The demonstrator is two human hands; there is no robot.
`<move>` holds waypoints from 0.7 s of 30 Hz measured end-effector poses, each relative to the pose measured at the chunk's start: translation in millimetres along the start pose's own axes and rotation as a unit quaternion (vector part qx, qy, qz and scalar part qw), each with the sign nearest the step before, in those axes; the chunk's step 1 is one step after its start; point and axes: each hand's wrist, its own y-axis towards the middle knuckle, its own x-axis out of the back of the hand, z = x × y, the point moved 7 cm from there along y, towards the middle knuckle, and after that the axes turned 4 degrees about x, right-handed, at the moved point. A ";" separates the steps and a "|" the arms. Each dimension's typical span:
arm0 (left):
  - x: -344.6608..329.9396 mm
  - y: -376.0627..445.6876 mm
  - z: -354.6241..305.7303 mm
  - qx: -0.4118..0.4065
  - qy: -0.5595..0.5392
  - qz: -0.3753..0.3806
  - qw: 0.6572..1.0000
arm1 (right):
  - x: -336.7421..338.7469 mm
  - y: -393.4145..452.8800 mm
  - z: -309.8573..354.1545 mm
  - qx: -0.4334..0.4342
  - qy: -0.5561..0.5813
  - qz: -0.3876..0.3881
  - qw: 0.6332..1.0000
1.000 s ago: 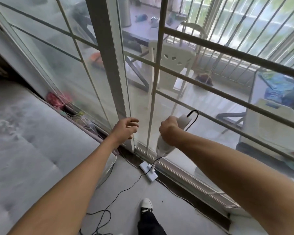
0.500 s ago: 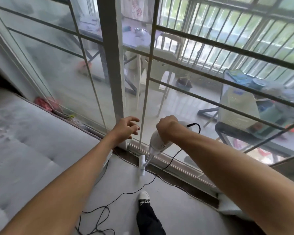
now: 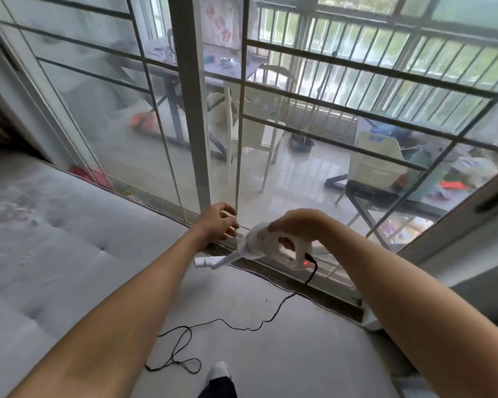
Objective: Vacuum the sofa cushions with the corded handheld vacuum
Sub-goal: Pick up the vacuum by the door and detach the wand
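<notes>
- The right hand (image 3: 296, 225) grips the vacuum (image 3: 266, 248) by its handle, just left of the sliding door (image 3: 190, 110).
- The left hand (image 3: 219, 222) is loosely curled, holding nothing.
- The sofa (image 3: 55, 239) waits left of the door; I think the nozzle must swing there next.
- A second ago the vacuum pointed down; now it lies level.
</notes>
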 end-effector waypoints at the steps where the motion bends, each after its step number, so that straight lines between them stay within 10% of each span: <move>1: -9.0 -13.1 4.9 0.007 -0.006 -0.003 1.000 | -9.9 -9.5 -8.4 -0.001 0.071 0.015 0.997; 6: -71.4 -97.1 41.1 0.098 -0.066 0.013 0.993 | -78.0 -92.2 -54.7 -0.020 0.337 0.002 0.941; 11: -111.3 -179.6 105.0 0.295 -0.212 0.088 0.927 | -152.8 -177.6 -75.7 -0.011 0.278 -0.076 0.957; 21: -131.0 -273.7 119.7 0.240 -0.302 0.093 0.918 | -220.5 -280.2 -72.8 0.077 0.265 -0.153 0.949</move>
